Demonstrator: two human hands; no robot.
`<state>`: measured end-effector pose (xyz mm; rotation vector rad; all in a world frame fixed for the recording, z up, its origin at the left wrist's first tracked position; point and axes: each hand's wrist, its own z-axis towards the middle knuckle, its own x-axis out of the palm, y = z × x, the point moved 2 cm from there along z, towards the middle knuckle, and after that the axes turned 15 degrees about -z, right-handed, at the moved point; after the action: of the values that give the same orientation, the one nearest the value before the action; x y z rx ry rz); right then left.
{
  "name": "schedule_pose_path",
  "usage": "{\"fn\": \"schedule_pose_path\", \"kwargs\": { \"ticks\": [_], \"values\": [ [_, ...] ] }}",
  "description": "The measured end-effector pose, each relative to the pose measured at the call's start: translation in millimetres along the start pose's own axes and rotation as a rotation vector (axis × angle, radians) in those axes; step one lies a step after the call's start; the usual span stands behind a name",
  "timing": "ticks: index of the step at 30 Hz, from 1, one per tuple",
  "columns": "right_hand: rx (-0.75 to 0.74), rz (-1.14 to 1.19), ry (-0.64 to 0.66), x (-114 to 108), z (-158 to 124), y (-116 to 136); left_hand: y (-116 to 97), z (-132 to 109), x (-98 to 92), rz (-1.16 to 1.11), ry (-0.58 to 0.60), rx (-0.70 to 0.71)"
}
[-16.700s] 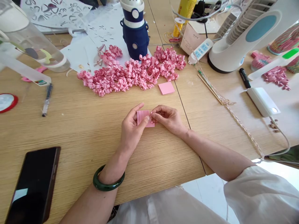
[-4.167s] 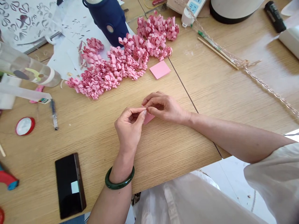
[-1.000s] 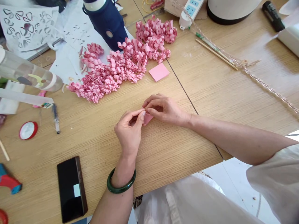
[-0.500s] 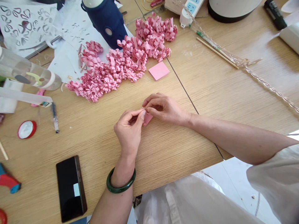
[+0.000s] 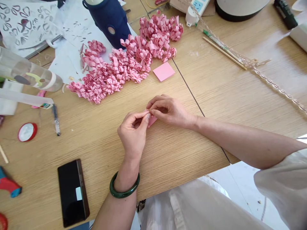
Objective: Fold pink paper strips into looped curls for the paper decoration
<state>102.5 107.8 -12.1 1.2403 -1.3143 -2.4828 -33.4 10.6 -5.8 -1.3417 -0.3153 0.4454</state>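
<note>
A small piece of pink paper is pinched between my two hands, low over the wooden table. My left hand, with a green bangle on the wrist, is closed with thumb and forefinger on the paper's left edge. From the right, my right hand meets it, thumb and fingertips pressed together at the paper's upper edge. Fingers hide most of the paper. Beyond the hands lies a flat pink paper pad. Past it spreads a heap of curled pink paper flowers.
A blue cup stands behind the flowers. To the left are a clear bottle, a roll of tape, a pen and a phone. At right lie a stick and a twisted cord.
Both hands stay together on the pink paper, with barely any finger movement. Slightly less of the paper shows below the fingers. The whole view has shifted a little.
</note>
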Motion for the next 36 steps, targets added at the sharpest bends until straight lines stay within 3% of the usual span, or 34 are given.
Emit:
{"fn": "schedule_pose_path", "kwargs": {
  "ticks": [12, 24, 28, 36],
  "values": [
    [-0.026, 0.034, 0.022, -1.4, 1.0, -0.2, 5.8, 0.8, -3.3, -0.008, -0.033, 0.009],
    [-0.043, 0.032, -0.009, 2.6, 0.2, -3.8, 2.4, 0.7, 2.1, -0.143, -0.073, -0.085],
    [-0.027, 0.032, -0.021, 1.6, 0.1, -2.7, 1.6, 1.0, 3.7, -0.148, -0.041, -0.087],
    [0.063, 0.072, -0.007, 0.5, -0.8, -0.3, 0.4, 7.5, -1.5, -0.274, 0.011, -0.220]
  ]
}}
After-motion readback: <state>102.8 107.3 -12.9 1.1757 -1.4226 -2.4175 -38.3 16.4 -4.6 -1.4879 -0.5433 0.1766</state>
